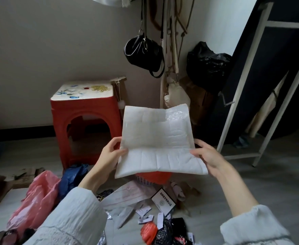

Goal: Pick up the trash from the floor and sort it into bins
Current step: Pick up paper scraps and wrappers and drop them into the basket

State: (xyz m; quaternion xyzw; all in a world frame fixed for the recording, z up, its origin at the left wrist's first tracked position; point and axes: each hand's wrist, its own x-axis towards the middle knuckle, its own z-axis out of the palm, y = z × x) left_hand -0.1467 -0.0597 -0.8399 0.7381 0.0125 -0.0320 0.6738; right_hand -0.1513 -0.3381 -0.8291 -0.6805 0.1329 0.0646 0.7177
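Both hands [109,154] [208,156] pinch white, quilted, creased foam sheet [157,138]

Plain grey-beige wall [39,41], dark skirting along its base. Pale grey floor [269,174]. Red plastic stool [85,121] with a floral top stands against the wall. Black handbag [143,53] hangs by straps near the corner, black bin bag [207,64] beside it. White metal frame [247,96] with dark fabric at right. Dim, soft light.
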